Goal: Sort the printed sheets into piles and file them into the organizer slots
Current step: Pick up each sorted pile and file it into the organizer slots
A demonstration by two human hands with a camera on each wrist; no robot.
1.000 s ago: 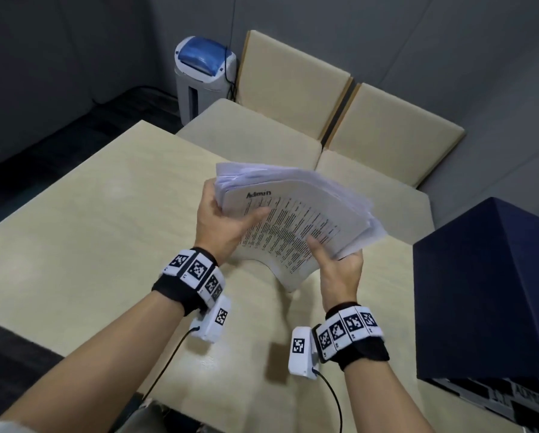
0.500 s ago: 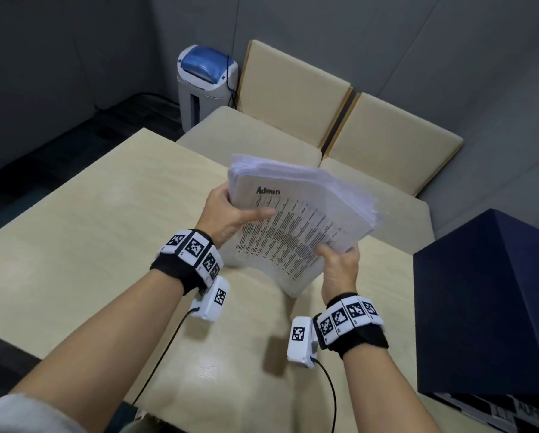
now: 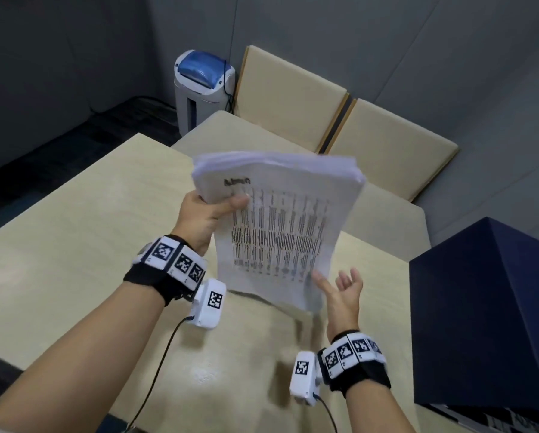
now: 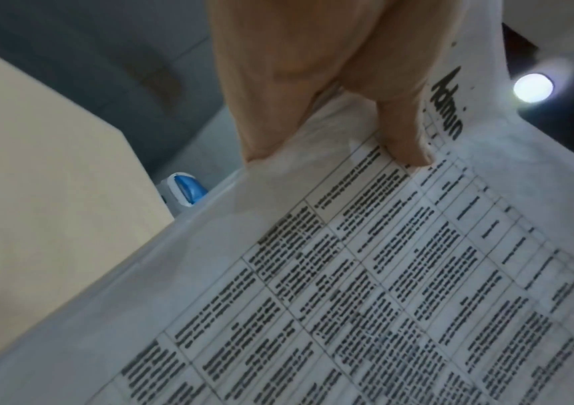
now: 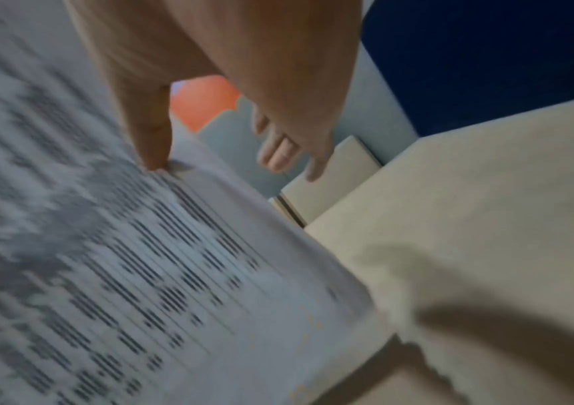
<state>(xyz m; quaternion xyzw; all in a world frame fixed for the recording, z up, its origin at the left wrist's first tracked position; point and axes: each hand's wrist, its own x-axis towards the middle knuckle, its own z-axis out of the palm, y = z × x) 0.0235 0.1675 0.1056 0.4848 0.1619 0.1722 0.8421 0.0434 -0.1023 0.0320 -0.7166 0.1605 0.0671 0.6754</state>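
Observation:
A thick stack of printed sheets (image 3: 277, 220) stands almost upright over the table, its top sheet headed "Admin" above a printed table. My left hand (image 3: 213, 210) grips the stack at its upper left corner, thumb (image 4: 403, 137) pressed on the top sheet (image 4: 348, 274) and fingers hidden behind. My right hand (image 3: 340, 287) is open beside the lower right corner. Its thumb (image 5: 150, 142) touches the top sheet (image 5: 140, 246) near the edge, and its fingers are spread clear of the paper. The dark blue organizer (image 3: 487, 307) stands at the right; its slots are not visible.
The light wooden table (image 3: 58, 260) stretches to the left and front of the stack. Beige padded bench seats (image 3: 293, 98) stand behind it. A white and blue shredder (image 3: 202, 85) sits on the floor by the wall. The organizer's blue side (image 5: 486, 54) is close to my right hand.
The stack has swung from slanted to nearly upright. My right hand has let go of the stack's lower edge and opened. My left hand keeps its grip.

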